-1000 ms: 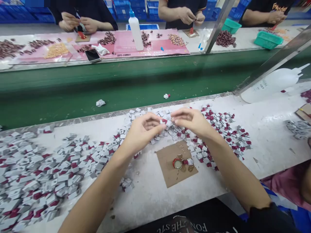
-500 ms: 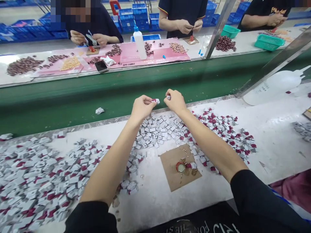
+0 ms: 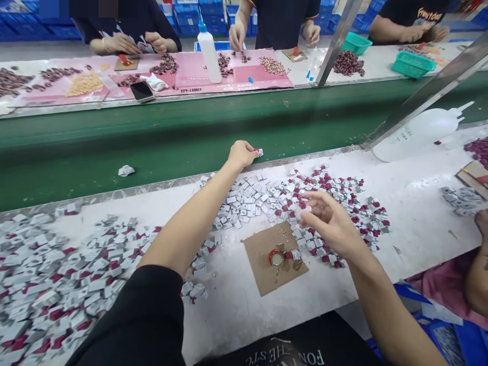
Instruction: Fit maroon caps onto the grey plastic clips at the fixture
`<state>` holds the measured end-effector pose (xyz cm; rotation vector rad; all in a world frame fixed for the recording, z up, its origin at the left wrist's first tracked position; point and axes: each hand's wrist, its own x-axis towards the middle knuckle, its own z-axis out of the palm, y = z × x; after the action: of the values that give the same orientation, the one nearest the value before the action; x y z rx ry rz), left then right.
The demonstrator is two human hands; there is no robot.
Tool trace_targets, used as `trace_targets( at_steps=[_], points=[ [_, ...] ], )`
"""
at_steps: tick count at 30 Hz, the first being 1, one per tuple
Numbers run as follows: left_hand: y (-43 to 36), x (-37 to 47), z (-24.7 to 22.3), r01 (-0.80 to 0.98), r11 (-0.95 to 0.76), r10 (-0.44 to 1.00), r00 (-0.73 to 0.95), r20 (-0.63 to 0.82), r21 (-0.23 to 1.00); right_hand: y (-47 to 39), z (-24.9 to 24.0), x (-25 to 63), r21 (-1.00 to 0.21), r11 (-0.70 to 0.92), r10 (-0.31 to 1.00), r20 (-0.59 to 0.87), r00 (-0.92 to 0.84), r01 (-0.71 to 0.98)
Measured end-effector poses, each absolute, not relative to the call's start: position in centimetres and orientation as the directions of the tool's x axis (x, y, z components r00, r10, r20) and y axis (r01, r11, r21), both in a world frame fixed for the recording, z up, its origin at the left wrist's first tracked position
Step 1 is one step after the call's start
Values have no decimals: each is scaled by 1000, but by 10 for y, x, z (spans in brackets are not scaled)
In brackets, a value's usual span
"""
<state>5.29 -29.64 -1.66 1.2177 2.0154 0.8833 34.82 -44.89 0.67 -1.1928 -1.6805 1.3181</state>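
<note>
Pinching piece (image 3: pixel 260 152) in closed fingers of left hand (image 3: pixel 242 154) at belt (image 3: pixel 190 137); curling half-open fingers of right hand (image 3: pixel 331 221) round second piece (image 3: pixel 303 208) (can't tell if gripped) above pile (image 3: pixel 341 187).

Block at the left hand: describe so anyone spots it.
Beyond the near white worktop runs a long, wide green strip. At the strip's near side, a bare left hand pinches a small white-and-maroon block. Unlike the whitish piece lying alone farther left on the strip, it shows maroon and is held.
</note>
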Motion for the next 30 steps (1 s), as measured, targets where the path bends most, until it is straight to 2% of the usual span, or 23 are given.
trace_targets(
  at_steps=[3,10,21,30],
  points=[
    [-300,50,-18,516,355,908,-388,-157,780,-462,3,360,-984,-29,901,-103,-422,178],
    [-320,37,-18,539,349,913,-379,-149,767,-480,-9,362,-974,-150,902,-205,-379,168],
    [-352,45,10,546,269,934,-350,-76,793,-483,-11,342,-973,-228,892,-219,-394,26],
    [-362,52,8,548,171,976,-209,-64,819,-483,-14,347,-941,-338,845,-311,-435,16]
  ],
)
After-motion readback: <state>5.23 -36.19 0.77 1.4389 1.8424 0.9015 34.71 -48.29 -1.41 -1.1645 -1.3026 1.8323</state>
